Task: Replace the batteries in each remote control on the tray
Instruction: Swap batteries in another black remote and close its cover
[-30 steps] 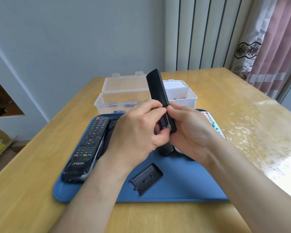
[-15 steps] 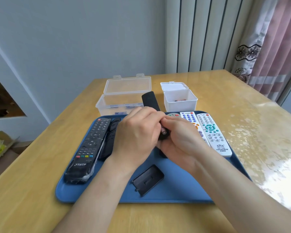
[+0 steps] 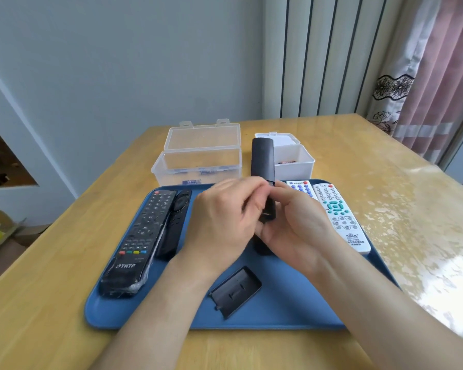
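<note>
Head view: R hand [image 3: 300, 228] is gripping the lower end of a black remote [image 3: 263, 161], holding it tilted up above the tray [image 3: 278, 316], top end pointing twd the boxes. L hand [image 3: 225, 222] is curling its fingers in against the remote's back; can't tell what it's pinching. A battery cover [image 3: 235, 291] is lying loose on the tray near the wrists. A big black remote [image 3: 142, 236] and a slim black remote [image 3: 175, 222] are lying side by side at tray's left, two white remotes [image 3: 340, 217] at right. A clear box [image 3: 198, 166] and a white box [image 3: 297, 161] are sitting open behind the tray.
</note>
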A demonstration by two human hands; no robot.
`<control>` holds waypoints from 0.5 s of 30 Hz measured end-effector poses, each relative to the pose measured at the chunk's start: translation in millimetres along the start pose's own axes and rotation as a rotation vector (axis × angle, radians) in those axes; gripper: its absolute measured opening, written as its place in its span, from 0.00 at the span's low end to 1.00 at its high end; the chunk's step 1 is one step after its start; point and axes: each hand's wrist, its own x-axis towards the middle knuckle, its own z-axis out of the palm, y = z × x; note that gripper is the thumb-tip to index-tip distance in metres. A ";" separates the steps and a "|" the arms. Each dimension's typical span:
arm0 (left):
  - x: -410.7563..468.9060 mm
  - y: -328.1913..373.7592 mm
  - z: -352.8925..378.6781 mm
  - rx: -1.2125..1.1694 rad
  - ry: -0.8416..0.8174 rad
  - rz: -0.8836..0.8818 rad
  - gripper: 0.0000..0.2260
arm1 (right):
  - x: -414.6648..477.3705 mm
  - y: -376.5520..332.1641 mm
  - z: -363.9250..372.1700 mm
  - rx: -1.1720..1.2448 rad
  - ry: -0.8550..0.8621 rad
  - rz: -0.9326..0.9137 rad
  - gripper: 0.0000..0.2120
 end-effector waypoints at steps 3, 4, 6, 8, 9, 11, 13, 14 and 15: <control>11.7 10.5 -6.4 -0.705 0.204 -0.591 0.10 | 0.4 -3.2 -0.9 -0.067 -0.010 0.044 0.13; 16.2 9.9 -10.1 -0.955 0.280 -0.765 0.10 | 0.8 -4.4 -1.4 -0.089 -0.003 0.050 0.14; 17.9 2.2 -16.7 -1.145 0.326 -0.978 0.09 | 0.4 -4.9 -1.3 -0.156 -0.001 0.052 0.14; 16.8 -2.5 -18.1 -1.081 0.214 -1.064 0.09 | 1.3 -4.1 0.1 -0.245 -0.004 0.053 0.14; 15.2 -1.4 -16.2 -0.966 0.114 -1.053 0.09 | 1.6 -3.2 0.3 -0.280 -0.001 0.053 0.13; 12.4 3.2 -13.4 -0.763 -0.075 -0.962 0.09 | 0.9 -2.9 1.9 -0.315 -0.005 0.060 0.11; 11.2 7.9 -11.9 -0.732 -0.170 -0.882 0.10 | 0.3 -5.3 1.9 -0.311 0.000 0.051 0.11; 10.7 9.3 -11.8 -0.742 -0.175 -0.851 0.10 | 0.0 -6.9 1.7 -0.300 0.001 0.050 0.11; 10.3 10.3 -11.6 -0.758 -0.166 -0.829 0.10 | -0.5 -8.1 1.4 -0.290 -0.002 0.055 0.11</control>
